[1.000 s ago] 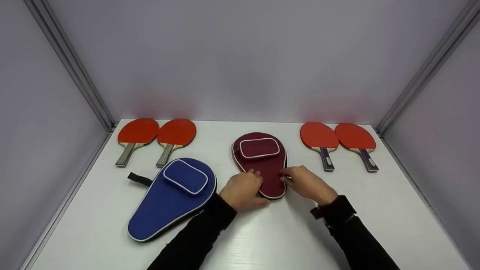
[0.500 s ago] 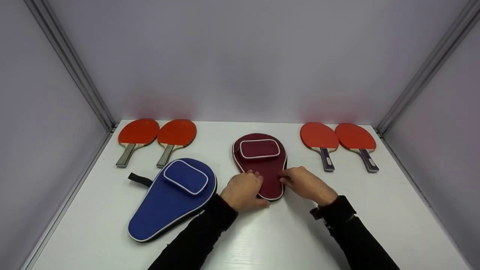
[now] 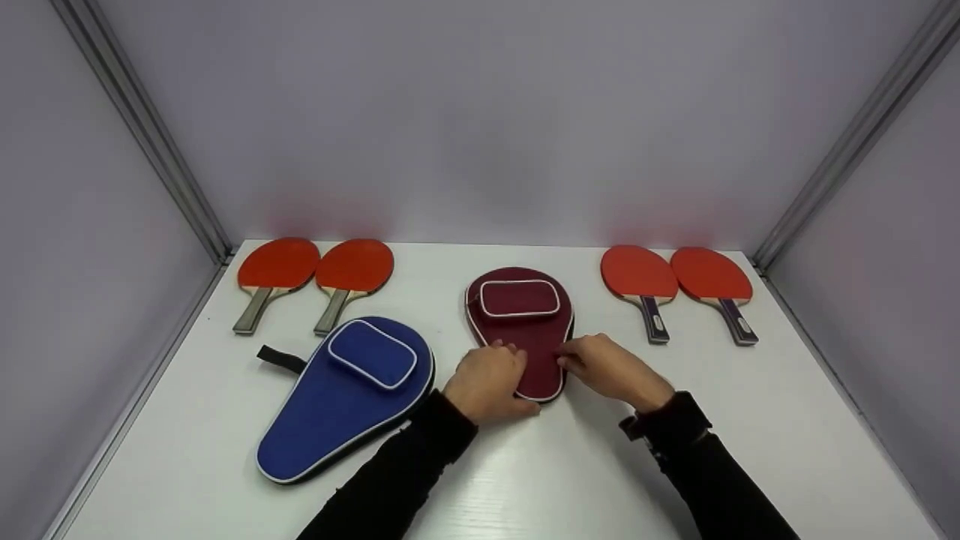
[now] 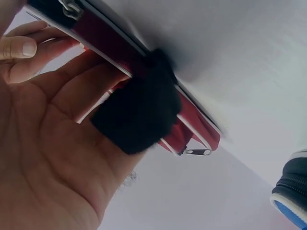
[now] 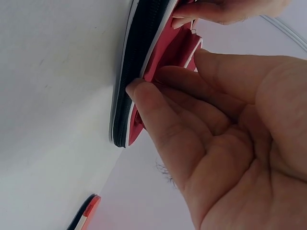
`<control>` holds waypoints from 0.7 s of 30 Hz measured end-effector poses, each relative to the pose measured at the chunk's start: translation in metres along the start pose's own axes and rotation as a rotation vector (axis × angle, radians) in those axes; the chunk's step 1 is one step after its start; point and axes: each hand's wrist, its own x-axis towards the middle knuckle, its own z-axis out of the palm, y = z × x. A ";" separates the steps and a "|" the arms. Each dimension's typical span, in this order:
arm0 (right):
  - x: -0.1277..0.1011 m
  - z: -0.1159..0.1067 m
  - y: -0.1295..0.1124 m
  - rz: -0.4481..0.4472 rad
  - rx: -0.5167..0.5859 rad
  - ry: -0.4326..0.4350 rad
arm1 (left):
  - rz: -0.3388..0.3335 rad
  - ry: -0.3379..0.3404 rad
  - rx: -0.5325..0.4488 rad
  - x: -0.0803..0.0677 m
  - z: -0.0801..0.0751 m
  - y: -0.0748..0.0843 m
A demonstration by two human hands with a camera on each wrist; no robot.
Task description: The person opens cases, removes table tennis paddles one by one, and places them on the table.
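The dark red case (image 3: 525, 330) lies flat in the middle of the surface (image 3: 570, 480), its narrow end toward the person. The left hand (image 3: 487, 382) holds that end, fingers curled on it; the right hand (image 3: 611, 369) pinches its right edge. It looks light, soft and padded, so the zipper edge probably gives the best hold.

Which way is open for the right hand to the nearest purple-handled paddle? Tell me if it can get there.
Probably yes. The right hand pinches the maroon case's edge; the purple-handled paddle lies just beyond it, with only bare white table between.
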 end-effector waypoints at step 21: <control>0.004 0.005 -0.005 -0.035 0.049 0.007 | -0.118 0.152 0.197 0.024 0.041 -0.029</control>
